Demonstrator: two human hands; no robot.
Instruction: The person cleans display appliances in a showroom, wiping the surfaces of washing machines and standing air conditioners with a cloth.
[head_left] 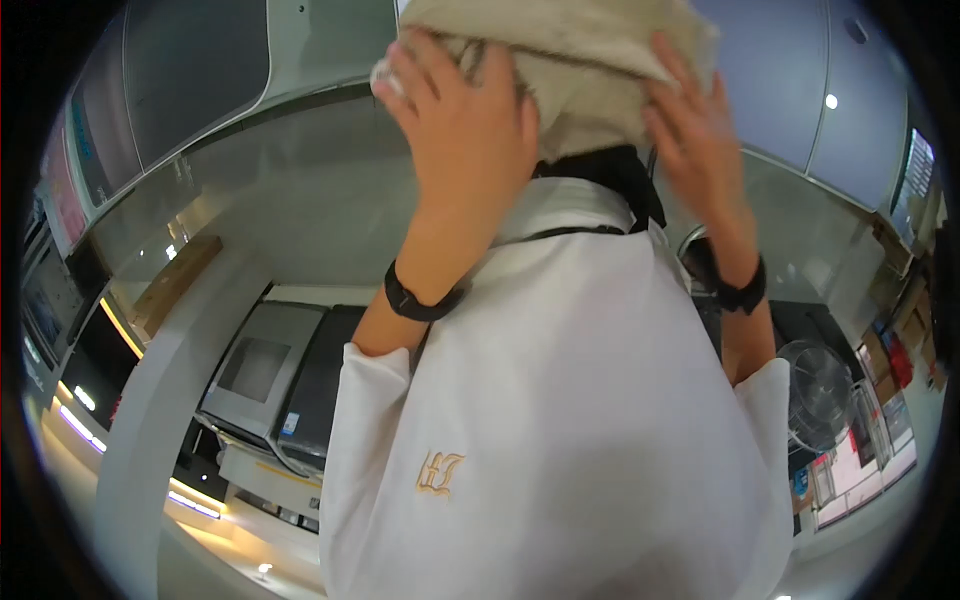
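Past one white shirt (590,400), two hands (465,125) (697,135) touch one beige cloth (590,90).

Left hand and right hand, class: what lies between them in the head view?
The head view shows beige fabric spanning the stretch between the left hand and the right hand, with something black just below it in the picture.

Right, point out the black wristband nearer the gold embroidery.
The wristband by the left hand: it appears above the gold embroidery; the other wristband, by the right hand, is across the white shirt.
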